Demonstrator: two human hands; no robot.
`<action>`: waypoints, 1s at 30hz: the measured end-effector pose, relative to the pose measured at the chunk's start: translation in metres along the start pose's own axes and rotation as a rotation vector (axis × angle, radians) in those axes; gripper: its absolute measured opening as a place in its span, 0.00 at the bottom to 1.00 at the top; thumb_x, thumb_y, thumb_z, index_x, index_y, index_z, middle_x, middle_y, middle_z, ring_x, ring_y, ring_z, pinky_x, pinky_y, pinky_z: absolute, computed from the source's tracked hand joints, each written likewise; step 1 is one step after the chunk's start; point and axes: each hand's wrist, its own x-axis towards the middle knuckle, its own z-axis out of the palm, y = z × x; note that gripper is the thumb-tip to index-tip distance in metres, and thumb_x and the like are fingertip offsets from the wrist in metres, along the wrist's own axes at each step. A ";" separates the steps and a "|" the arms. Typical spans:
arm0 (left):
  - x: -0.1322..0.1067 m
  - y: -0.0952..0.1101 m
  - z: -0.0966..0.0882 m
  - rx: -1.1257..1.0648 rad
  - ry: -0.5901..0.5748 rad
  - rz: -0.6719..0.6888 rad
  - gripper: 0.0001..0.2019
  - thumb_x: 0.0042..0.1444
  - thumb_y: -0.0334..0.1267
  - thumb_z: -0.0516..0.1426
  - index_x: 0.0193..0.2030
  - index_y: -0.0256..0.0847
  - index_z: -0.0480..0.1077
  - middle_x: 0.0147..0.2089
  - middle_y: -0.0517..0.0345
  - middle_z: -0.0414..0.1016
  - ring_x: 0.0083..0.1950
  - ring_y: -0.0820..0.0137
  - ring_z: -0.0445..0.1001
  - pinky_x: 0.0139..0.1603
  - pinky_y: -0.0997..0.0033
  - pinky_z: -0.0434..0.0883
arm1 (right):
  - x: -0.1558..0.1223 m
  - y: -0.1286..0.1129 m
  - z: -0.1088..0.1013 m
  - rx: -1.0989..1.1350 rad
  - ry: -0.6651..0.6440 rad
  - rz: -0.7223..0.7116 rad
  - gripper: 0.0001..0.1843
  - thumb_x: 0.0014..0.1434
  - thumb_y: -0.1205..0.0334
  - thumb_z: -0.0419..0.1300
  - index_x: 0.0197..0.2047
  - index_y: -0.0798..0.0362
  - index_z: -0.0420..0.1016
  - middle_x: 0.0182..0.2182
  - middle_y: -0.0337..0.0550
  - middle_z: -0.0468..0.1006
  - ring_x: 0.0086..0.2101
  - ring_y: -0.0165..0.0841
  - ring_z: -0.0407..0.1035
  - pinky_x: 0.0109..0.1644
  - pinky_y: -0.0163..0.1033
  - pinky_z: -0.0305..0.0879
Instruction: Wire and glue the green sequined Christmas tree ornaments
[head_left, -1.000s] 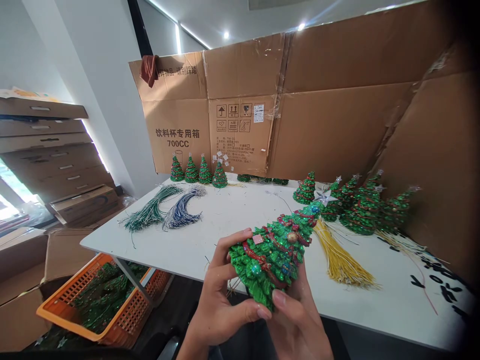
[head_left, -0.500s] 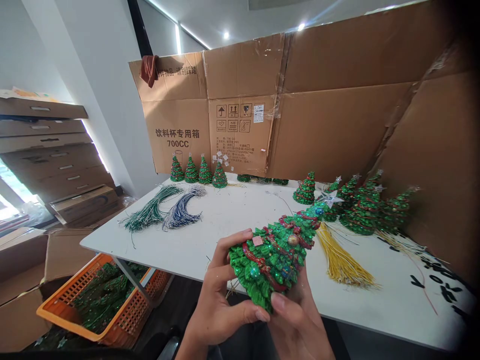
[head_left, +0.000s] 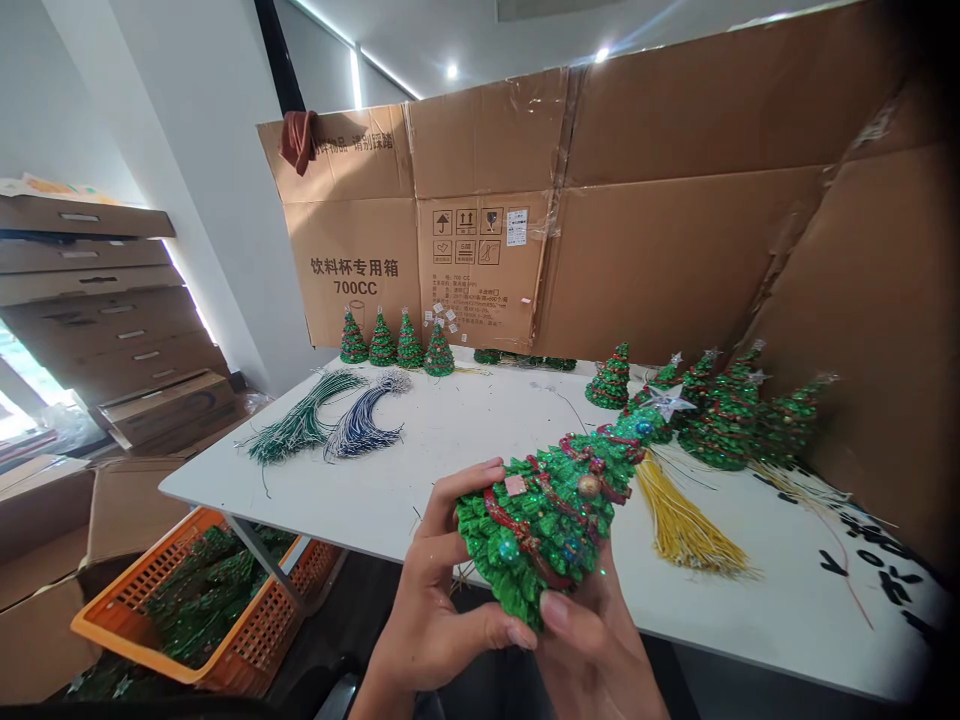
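The left hand [head_left: 431,590] and right hand [head_left: 592,650] hold a glittery green Christmas tree [head_left: 551,520], tilted sideways over the near edge of the counter [head_left: 480,430]; the fingers [head_left: 465,480] wrap closely around its base; yellow wires [head_left: 682,530] lie just right; an orange basket [head_left: 202,640] sits near left, below.

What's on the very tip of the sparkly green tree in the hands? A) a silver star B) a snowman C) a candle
A: a silver star sits at the tip of the glittery green Christmas tree, held by the left hand and right hand.
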 end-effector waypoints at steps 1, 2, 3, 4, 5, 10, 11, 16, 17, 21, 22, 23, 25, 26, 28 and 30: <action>0.000 0.000 0.000 0.000 0.000 0.001 0.20 0.53 0.58 0.75 0.47 0.50 0.87 0.76 0.52 0.63 0.81 0.41 0.57 0.81 0.46 0.60 | 0.000 0.000 -0.001 -0.001 -0.001 0.005 0.54 0.56 0.56 0.76 0.79 0.26 0.57 0.71 0.40 0.75 0.65 0.50 0.73 0.66 0.56 0.71; 0.000 0.000 0.000 0.000 0.000 0.001 0.20 0.53 0.58 0.75 0.47 0.50 0.87 0.76 0.52 0.63 0.81 0.41 0.58 0.81 0.46 0.60 | 0.001 0.000 -0.002 0.001 -0.001 0.010 0.54 0.56 0.56 0.76 0.79 0.26 0.57 0.71 0.40 0.75 0.64 0.49 0.74 0.64 0.55 0.73; 0.000 0.000 0.000 0.001 0.001 -0.001 0.20 0.53 0.58 0.74 0.47 0.50 0.88 0.76 0.52 0.63 0.81 0.41 0.58 0.81 0.46 0.60 | 0.001 0.000 -0.003 0.005 0.001 0.017 0.55 0.55 0.56 0.77 0.79 0.25 0.57 0.71 0.40 0.75 0.63 0.49 0.74 0.62 0.54 0.74; 0.000 0.000 0.000 0.001 0.003 -0.003 0.20 0.53 0.58 0.74 0.47 0.50 0.88 0.76 0.52 0.63 0.80 0.41 0.58 0.81 0.46 0.60 | 0.001 0.001 -0.004 0.008 0.003 0.024 0.56 0.54 0.57 0.77 0.79 0.25 0.57 0.71 0.40 0.75 0.62 0.49 0.75 0.60 0.53 0.75; 0.000 0.000 0.000 0.001 0.005 -0.002 0.20 0.53 0.57 0.74 0.47 0.50 0.88 0.76 0.52 0.63 0.80 0.41 0.59 0.80 0.46 0.61 | 0.002 0.001 -0.005 0.012 0.004 0.029 0.56 0.54 0.57 0.77 0.79 0.24 0.57 0.71 0.39 0.75 0.61 0.48 0.76 0.59 0.52 0.76; 0.000 0.001 0.002 -0.006 0.012 -0.009 0.20 0.53 0.57 0.75 0.48 0.50 0.88 0.76 0.51 0.63 0.79 0.41 0.59 0.80 0.47 0.61 | 0.005 0.004 -0.008 0.001 -0.004 0.001 0.56 0.53 0.55 0.77 0.79 0.26 0.57 0.71 0.42 0.76 0.66 0.52 0.72 0.64 0.58 0.73; 0.000 0.002 0.003 -0.004 0.010 -0.018 0.20 0.54 0.57 0.75 0.48 0.50 0.88 0.76 0.50 0.62 0.79 0.41 0.60 0.79 0.47 0.62 | 0.006 0.004 -0.009 -0.009 -0.014 0.002 0.56 0.53 0.55 0.78 0.79 0.26 0.58 0.70 0.42 0.76 0.67 0.53 0.71 0.65 0.59 0.72; 0.003 0.005 0.006 0.040 0.020 -0.048 0.19 0.56 0.54 0.74 0.50 0.50 0.87 0.76 0.49 0.61 0.75 0.43 0.65 0.76 0.48 0.65 | 0.010 0.000 -0.008 0.001 -0.022 0.029 0.48 0.56 0.55 0.73 0.77 0.29 0.63 0.70 0.42 0.77 0.66 0.51 0.73 0.63 0.56 0.73; 0.004 0.005 0.006 0.059 0.021 -0.048 0.18 0.57 0.54 0.74 0.51 0.50 0.87 0.76 0.49 0.62 0.75 0.44 0.65 0.77 0.49 0.64 | 0.011 0.000 -0.008 0.015 -0.028 0.026 0.46 0.57 0.55 0.72 0.76 0.29 0.64 0.69 0.41 0.78 0.65 0.51 0.74 0.59 0.54 0.76; 0.007 0.007 0.006 0.116 0.018 -0.044 0.18 0.57 0.55 0.73 0.51 0.52 0.87 0.75 0.50 0.62 0.75 0.44 0.65 0.76 0.50 0.64 | 0.014 -0.002 -0.008 0.072 -0.050 0.008 0.36 0.60 0.54 0.68 0.71 0.29 0.72 0.64 0.40 0.82 0.56 0.47 0.80 0.37 0.43 0.76; 0.008 0.007 0.006 0.126 0.024 -0.049 0.18 0.57 0.55 0.73 0.51 0.53 0.88 0.75 0.50 0.62 0.75 0.44 0.65 0.75 0.50 0.65 | 0.015 -0.002 -0.009 0.083 -0.046 0.007 0.34 0.61 0.54 0.67 0.70 0.29 0.74 0.63 0.39 0.83 0.55 0.45 0.81 0.35 0.41 0.75; 0.008 0.008 0.006 0.137 0.033 -0.055 0.18 0.56 0.55 0.74 0.50 0.53 0.88 0.75 0.51 0.62 0.74 0.45 0.65 0.75 0.51 0.65 | 0.015 -0.002 -0.010 0.091 -0.041 0.009 0.32 0.61 0.55 0.67 0.69 0.30 0.75 0.62 0.39 0.84 0.54 0.44 0.81 0.36 0.40 0.75; 0.009 0.008 0.005 0.155 0.060 -0.064 0.19 0.54 0.56 0.75 0.49 0.53 0.88 0.74 0.51 0.63 0.75 0.45 0.65 0.74 0.52 0.66 | 0.016 -0.002 -0.012 0.108 -0.040 0.010 0.32 0.62 0.55 0.68 0.69 0.30 0.75 0.61 0.39 0.85 0.55 0.42 0.81 0.40 0.40 0.78; 0.009 0.008 0.005 0.160 0.073 -0.065 0.19 0.53 0.56 0.75 0.48 0.52 0.88 0.74 0.51 0.64 0.75 0.45 0.65 0.74 0.53 0.66 | 0.017 -0.002 -0.012 0.117 -0.042 0.012 0.33 0.62 0.55 0.68 0.69 0.29 0.74 0.62 0.39 0.85 0.56 0.41 0.81 0.42 0.40 0.79; 0.010 0.009 0.004 0.166 0.091 -0.061 0.18 0.52 0.55 0.76 0.46 0.52 0.88 0.72 0.50 0.65 0.75 0.45 0.65 0.73 0.53 0.66 | 0.017 -0.003 -0.013 0.129 -0.048 0.011 0.34 0.62 0.55 0.68 0.70 0.29 0.73 0.63 0.39 0.84 0.56 0.41 0.81 0.45 0.40 0.80; 0.011 0.008 0.002 0.165 0.098 -0.065 0.16 0.52 0.52 0.77 0.44 0.50 0.87 0.71 0.50 0.67 0.73 0.47 0.67 0.72 0.54 0.66 | 0.017 -0.003 -0.012 0.132 -0.043 0.002 0.34 0.62 0.55 0.68 0.71 0.29 0.72 0.63 0.39 0.83 0.57 0.40 0.81 0.46 0.40 0.80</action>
